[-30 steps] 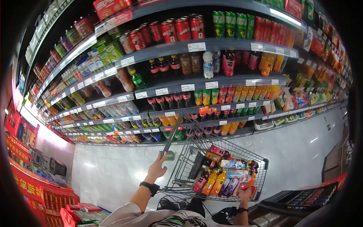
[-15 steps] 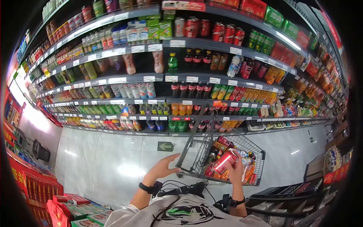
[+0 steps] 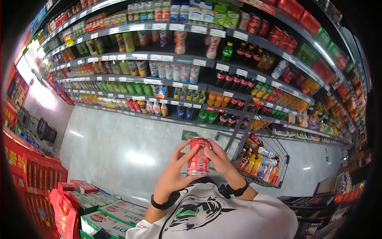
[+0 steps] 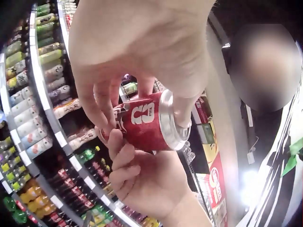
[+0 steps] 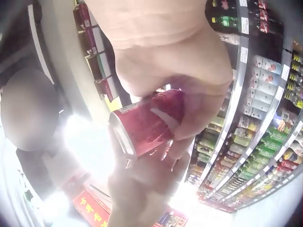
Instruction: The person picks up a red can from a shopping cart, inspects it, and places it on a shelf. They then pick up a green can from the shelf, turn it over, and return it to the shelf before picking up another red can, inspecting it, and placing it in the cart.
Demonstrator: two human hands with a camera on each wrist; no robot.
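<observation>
A red soda can point(image 3: 198, 161) with white lettering is held between both hands, close in front of the white shirt. My left hand point(image 3: 177, 165) grips it from the left, with the thumb at one metal end and the fingers along the side, as the left wrist view shows around the can point(image 4: 142, 120). My right hand point(image 3: 223, 159) holds the can from the right, its fingers on the printed wall. In the right wrist view the can point(image 5: 147, 123) lies between the right hand point(image 5: 189, 80) above and the left hand point(image 5: 142, 189) below.
A wire shopping cart point(image 3: 284, 171) with several drink bottles point(image 3: 260, 161) stands to the right. Ahead, long shelves point(image 3: 207, 85) carry bottles and cans. Stacked boxes point(image 3: 107, 217) and a red bag point(image 3: 63, 215) are at the lower left. Pale tiled floor point(image 3: 115, 139) lies between.
The left hand has let go of the cart handle and joined the right on the can. The right hand has lifted the can from the cart to the chest. The view has turned left.
</observation>
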